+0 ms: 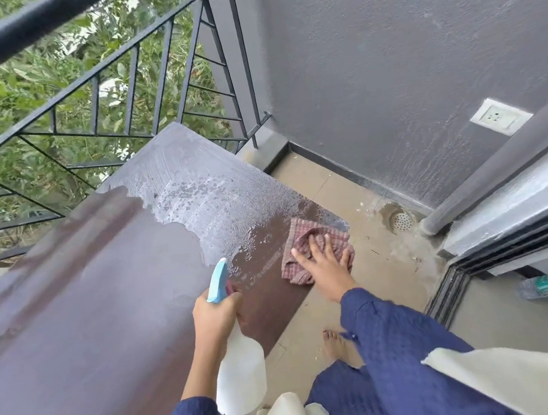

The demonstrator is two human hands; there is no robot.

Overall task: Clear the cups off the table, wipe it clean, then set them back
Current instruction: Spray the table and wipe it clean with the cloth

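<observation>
**Wet table, cloth at the right corner**

The long dark-brown table top runs along the black metal railing. Its far right part carries a pale film of foamy droplets, while the near part looks dry and glossy. A crumpled red-and-white checked cloth lies at the table's right corner, partly overhanging the edge. The right hand presses on it with fingers spread flat (palm down, not gripping). The left hand is wrapped round the neck of a white translucent plastic spray bottle with a light-blue trigger head, held above the table's near edge with the nozzle towards the wet patch. To the right of the table a strip of beige tiled floor reaches the grey wall and a round metal drain. A bare foot stands on the tiles just beside the table's edge.
</observation>
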